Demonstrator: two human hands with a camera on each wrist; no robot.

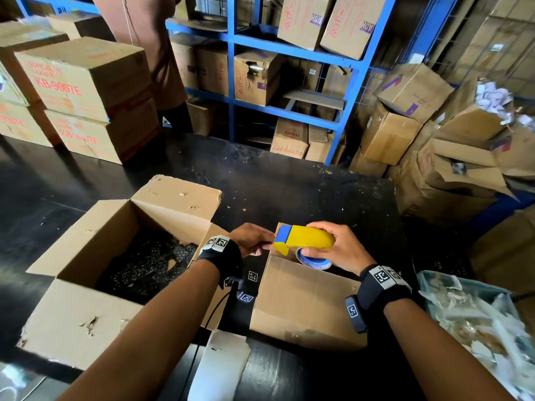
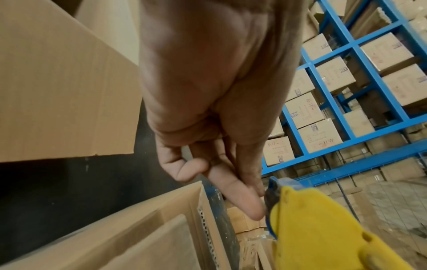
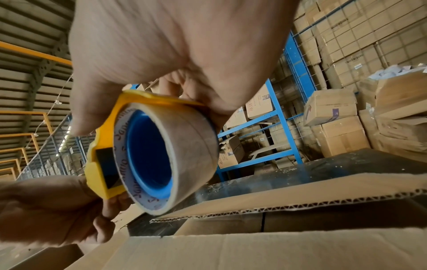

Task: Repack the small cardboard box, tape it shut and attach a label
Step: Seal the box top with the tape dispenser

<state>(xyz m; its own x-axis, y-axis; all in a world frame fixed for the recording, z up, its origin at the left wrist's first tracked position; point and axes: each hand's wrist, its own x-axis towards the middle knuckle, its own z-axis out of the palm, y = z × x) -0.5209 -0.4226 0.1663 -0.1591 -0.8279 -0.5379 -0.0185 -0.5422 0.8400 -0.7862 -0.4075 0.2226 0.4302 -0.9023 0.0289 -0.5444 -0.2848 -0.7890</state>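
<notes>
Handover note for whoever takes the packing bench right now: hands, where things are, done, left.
Right hand: grips the yellow tape dispenser, held just above the small cardboard box.
Left hand: fingers at the dispenser's blue front end, apparently pinching the tape end; the tape itself is not visible.
Small box sits on the black table, near flap folded down, a gap still showing at the far side. Big open box stands left of it.
Done: dispenser picked up.
Left: close flaps fully, tape the seam, attach label. No label identified in view.

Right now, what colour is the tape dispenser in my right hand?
Yellow, with a blue front edge: the tape dispenser in your right hand shows best in the head view.
</notes>
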